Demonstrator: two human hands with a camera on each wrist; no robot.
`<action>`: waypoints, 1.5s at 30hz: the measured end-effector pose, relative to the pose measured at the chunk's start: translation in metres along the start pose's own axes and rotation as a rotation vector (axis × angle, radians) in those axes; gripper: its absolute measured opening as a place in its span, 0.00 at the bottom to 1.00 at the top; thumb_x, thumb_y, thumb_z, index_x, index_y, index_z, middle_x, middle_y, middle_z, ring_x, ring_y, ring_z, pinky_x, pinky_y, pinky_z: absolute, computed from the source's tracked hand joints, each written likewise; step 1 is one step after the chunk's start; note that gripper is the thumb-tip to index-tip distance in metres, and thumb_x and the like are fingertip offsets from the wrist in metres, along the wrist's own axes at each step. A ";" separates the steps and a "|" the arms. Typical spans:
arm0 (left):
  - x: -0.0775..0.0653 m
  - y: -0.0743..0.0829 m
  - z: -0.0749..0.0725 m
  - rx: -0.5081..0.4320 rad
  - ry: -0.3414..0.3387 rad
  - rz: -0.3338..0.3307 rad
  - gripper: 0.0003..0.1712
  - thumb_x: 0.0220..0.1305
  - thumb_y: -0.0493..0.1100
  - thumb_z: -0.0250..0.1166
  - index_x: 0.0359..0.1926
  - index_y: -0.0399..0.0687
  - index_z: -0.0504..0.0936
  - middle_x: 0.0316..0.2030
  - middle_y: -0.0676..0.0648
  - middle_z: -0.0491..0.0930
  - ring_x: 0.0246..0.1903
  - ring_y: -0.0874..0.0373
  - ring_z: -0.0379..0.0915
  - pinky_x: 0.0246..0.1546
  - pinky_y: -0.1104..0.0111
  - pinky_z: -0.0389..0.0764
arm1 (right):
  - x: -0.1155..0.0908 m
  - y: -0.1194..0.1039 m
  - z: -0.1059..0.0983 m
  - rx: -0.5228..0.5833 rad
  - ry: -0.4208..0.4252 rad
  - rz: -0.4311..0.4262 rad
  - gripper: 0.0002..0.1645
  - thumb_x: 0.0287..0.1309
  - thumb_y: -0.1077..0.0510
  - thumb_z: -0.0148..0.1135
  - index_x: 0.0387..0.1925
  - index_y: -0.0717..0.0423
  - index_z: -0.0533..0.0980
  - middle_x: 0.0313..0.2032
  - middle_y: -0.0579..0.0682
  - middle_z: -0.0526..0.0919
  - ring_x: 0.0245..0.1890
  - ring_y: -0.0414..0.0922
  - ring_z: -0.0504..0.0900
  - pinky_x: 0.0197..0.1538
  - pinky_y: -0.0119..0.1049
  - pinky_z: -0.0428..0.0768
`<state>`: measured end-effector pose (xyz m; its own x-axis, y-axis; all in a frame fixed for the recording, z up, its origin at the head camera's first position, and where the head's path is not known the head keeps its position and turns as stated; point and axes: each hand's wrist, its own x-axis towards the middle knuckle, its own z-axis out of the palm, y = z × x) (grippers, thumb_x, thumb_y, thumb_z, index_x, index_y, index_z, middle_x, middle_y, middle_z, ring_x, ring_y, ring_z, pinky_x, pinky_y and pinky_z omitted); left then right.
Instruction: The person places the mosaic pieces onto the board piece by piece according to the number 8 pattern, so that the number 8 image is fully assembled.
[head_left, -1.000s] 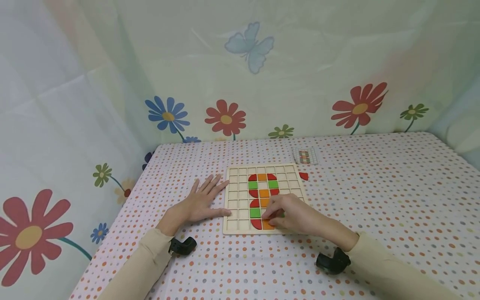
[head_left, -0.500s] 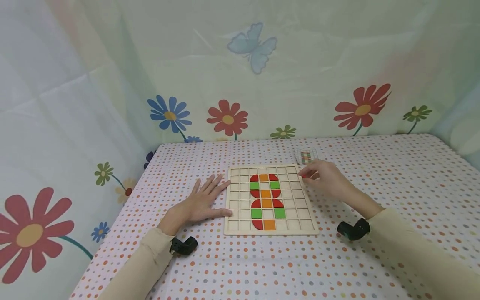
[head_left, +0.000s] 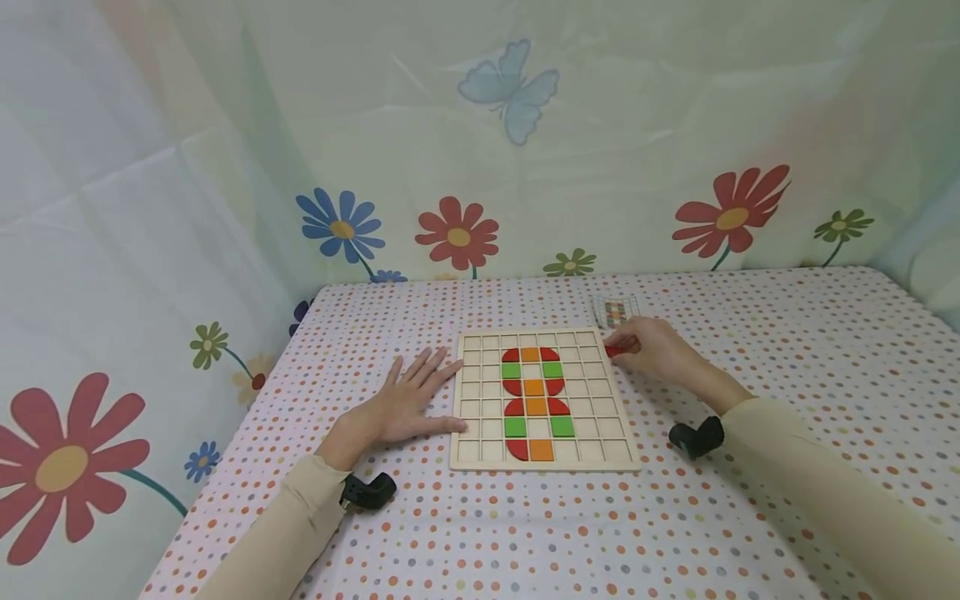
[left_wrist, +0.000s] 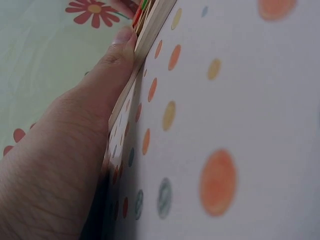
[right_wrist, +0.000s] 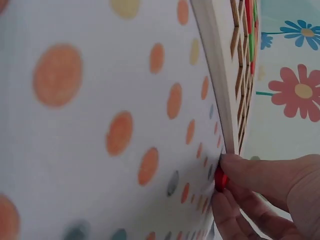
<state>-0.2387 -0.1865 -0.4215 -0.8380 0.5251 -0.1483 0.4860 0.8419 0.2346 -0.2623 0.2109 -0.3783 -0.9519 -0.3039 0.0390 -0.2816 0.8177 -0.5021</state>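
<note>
My left hand [head_left: 412, 404] lies flat with fingers spread, its thumb and fingertips at the left edge of the wooden grid board [head_left: 480, 463]. Red rounded, orange square and green square tiles [head_left: 533, 387] sit in the board's middle columns. Beyond the board's right edge, my right hand [head_left: 656, 350] pinches a red tile [head_left: 613, 351] between thumb and fingers. In the right wrist view the red tile [right_wrist: 220, 178] shows low by the tablecloth, under the thumb, partly hidden by the fingers.
A small pattern card [head_left: 617, 312] with a gridded picture lies behind the board's upper right corner. The table bears a dotted cloth [head_left: 480, 533]. A flowered curtain [head_left: 360, 100] hangs along the back and left side.
My right hand has gone from the board's lower tiles to the red tile beyond its right edge and now pinches it. The left hand has stayed in place.
</note>
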 end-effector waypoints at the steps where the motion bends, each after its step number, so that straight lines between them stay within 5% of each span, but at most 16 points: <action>1: 0.000 0.000 0.000 -0.001 0.001 0.002 0.58 0.66 0.79 0.55 0.86 0.64 0.42 0.85 0.48 0.34 0.83 0.47 0.24 0.78 0.41 0.27 | 0.000 0.000 -0.001 -0.007 -0.011 0.006 0.17 0.61 0.70 0.71 0.51 0.72 0.83 0.48 0.66 0.85 0.46 0.59 0.83 0.51 0.55 0.83; 9: -0.001 -0.001 -0.003 -0.020 0.003 0.024 0.57 0.68 0.78 0.57 0.86 0.63 0.43 0.85 0.47 0.34 0.83 0.46 0.25 0.78 0.40 0.27 | -0.002 -0.001 -0.010 -0.019 -0.088 0.069 0.13 0.60 0.70 0.72 0.47 0.70 0.85 0.41 0.62 0.89 0.43 0.57 0.86 0.49 0.53 0.84; 16: -0.001 -0.002 -0.002 -0.008 -0.006 0.028 0.58 0.67 0.79 0.55 0.86 0.63 0.42 0.85 0.46 0.33 0.83 0.45 0.25 0.78 0.40 0.27 | -0.018 -0.002 -0.009 0.006 -0.036 -0.015 0.04 0.57 0.70 0.74 0.36 0.65 0.86 0.34 0.55 0.89 0.37 0.52 0.87 0.43 0.49 0.85; 25: 0.001 -0.004 -0.002 -0.014 0.004 0.026 0.61 0.63 0.85 0.50 0.86 0.63 0.42 0.85 0.47 0.33 0.83 0.46 0.24 0.78 0.41 0.26 | -0.038 -0.032 -0.002 0.056 0.042 -0.132 0.09 0.53 0.72 0.76 0.32 0.61 0.82 0.29 0.48 0.83 0.30 0.43 0.78 0.32 0.35 0.78; 30: 0.002 -0.004 0.000 -0.023 -0.006 0.024 0.62 0.63 0.85 0.50 0.86 0.63 0.42 0.85 0.47 0.33 0.83 0.47 0.24 0.78 0.41 0.26 | -0.048 -0.053 0.006 0.111 -0.020 -0.181 0.13 0.52 0.71 0.77 0.27 0.55 0.80 0.27 0.43 0.81 0.28 0.41 0.75 0.31 0.31 0.77; 38: 0.003 -0.011 0.008 -0.036 0.034 0.037 0.64 0.59 0.89 0.46 0.86 0.63 0.43 0.85 0.47 0.34 0.83 0.47 0.26 0.77 0.41 0.26 | -0.058 -0.071 0.018 0.143 -0.175 -0.253 0.11 0.59 0.70 0.73 0.44 0.62 0.88 0.35 0.44 0.80 0.32 0.39 0.74 0.33 0.29 0.76; 45: 0.001 -0.007 0.003 -0.039 0.028 0.045 0.62 0.62 0.86 0.49 0.86 0.62 0.43 0.85 0.46 0.34 0.83 0.46 0.26 0.78 0.40 0.27 | -0.062 -0.072 0.021 0.115 -0.209 -0.282 0.06 0.64 0.68 0.71 0.42 0.59 0.88 0.39 0.45 0.81 0.36 0.39 0.73 0.36 0.30 0.75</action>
<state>-0.2425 -0.1917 -0.4267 -0.8221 0.5586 -0.1102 0.5141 0.8115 0.2778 -0.1805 0.1608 -0.3631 -0.7903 -0.6124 0.0184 -0.5025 0.6306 -0.5915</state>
